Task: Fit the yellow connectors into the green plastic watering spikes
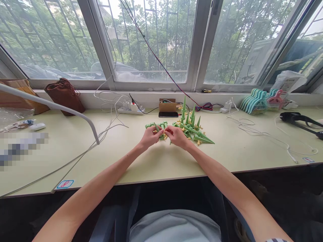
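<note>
- Left hand (149, 136): thumb and fingers pinch a green tapered spike (156, 127) above the table, its tip angled up, presumably to present its lower end to the other hand.
- Right hand (176, 135): fingertips drawn narrow, meeting the left hand's work; the fingers hide whether a part is gripped, so this cannot be told.
- Green spikes with yellow fittings (198, 142): clustered just beside the right hand, some upright, others lying flat. Upright placement probably saves surface and keeps parts within reach.
- Green collared pieces (165, 123): grouped just behind the left hand, likely for short reaches.
- Rear limit: smartphone (168, 114) lies behind the parts, before a cardboard box (167, 107).
- Front limit: table (156, 164) surface extends between the forearms to the front edge, leaving room to withdraw.
- Left side: white cables (111, 127) could snag a wide sweep.
</note>
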Available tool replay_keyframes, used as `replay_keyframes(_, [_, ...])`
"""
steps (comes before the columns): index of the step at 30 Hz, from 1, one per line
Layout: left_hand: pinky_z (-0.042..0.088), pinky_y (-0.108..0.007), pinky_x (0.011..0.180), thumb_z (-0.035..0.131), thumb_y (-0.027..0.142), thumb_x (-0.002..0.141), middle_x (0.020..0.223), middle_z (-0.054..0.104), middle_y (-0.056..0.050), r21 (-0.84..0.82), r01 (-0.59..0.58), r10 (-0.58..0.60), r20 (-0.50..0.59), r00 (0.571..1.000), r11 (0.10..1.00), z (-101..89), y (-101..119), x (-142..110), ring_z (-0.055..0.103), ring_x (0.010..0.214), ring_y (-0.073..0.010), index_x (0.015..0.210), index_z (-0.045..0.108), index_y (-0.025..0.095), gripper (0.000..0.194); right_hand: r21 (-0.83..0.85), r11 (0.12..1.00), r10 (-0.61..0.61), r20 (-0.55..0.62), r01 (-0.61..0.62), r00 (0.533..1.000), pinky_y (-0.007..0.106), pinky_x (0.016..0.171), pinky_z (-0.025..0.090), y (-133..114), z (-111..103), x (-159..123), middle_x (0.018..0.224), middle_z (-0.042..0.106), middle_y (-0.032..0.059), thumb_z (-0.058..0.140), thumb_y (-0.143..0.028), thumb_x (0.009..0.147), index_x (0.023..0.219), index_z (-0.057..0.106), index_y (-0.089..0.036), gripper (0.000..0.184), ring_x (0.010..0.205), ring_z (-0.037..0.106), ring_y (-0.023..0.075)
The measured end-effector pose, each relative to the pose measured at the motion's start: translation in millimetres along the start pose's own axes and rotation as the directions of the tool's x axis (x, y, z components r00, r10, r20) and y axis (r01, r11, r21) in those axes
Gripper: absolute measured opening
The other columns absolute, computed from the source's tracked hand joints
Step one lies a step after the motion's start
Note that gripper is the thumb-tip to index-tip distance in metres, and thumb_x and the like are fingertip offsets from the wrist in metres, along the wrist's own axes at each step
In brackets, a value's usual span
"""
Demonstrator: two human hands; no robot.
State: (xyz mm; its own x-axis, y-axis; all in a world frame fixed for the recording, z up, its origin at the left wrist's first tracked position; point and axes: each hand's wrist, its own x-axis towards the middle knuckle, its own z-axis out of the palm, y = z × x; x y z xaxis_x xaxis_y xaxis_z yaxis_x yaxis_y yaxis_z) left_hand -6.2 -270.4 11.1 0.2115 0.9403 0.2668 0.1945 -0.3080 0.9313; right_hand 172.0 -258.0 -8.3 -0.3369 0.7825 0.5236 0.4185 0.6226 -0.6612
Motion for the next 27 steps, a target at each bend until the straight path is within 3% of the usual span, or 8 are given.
replay_keyframes(14, [0.036, -0.022, 0.039, 0.071, 0.048, 0.080, 0.060, 0.050, 0.002, -0.001, -0.011, 0.011, 0.003, 1.000, 1.000, 0.3, -2.1, 1.4, 0.045, 0.042, -0.0075, 0.075, 0.058, 0.016, 0.034, -0.044, 0.999, 0.019, 0.008, -0.018, 1.000, 0.024, 0.057, 0.029, 0.2, 0.0, 0.9, 0.058, 0.047, -0.0025, 0.047, -0.037, 0.095, 0.067, 0.045, -0.019, 0.034, 0.056, 0.038, 0.0109])
replay_keyframes(20, [0.036, -0.023, 0.038, 0.071, 0.047, 0.079, 0.060, 0.050, 0.002, -0.002, 0.005, -0.005, 0.005, 1.000, 1.000, 1.4, 0.5, 0.3, 0.044, 0.042, -0.0075, 0.075, 0.057, 0.017, 0.033, -0.058, 0.998, 0.021, 0.017, -0.020, 1.000, 0.025, 0.059, 0.031, 1.0, 0.7, 1.2, 0.061, 0.053, -0.0001, 0.042, -0.040, 0.098, 0.065, 0.048, -0.019, 0.040, 0.058, 0.043, 0.0117])
replay_keyframes(27, [0.034, -0.022, 0.038, 0.070, 0.045, 0.079, 0.058, 0.047, 0.004, -0.006, 0.026, -0.026, -0.047, 0.999, 1.000, 2.1, 1.4, 1.3, 0.042, 0.041, -0.0069, 0.076, 0.054, 0.018, 0.032, -0.016, 0.999, 0.041, 0.017, -0.041, 0.999, 0.024, 0.061, 0.037, -1.9, -0.5, -0.3, 0.066, 0.061, -0.0012, 0.054, -0.035, 0.093, 0.088, 0.059, -0.019, 0.018, 0.057, 0.049, 0.0118])
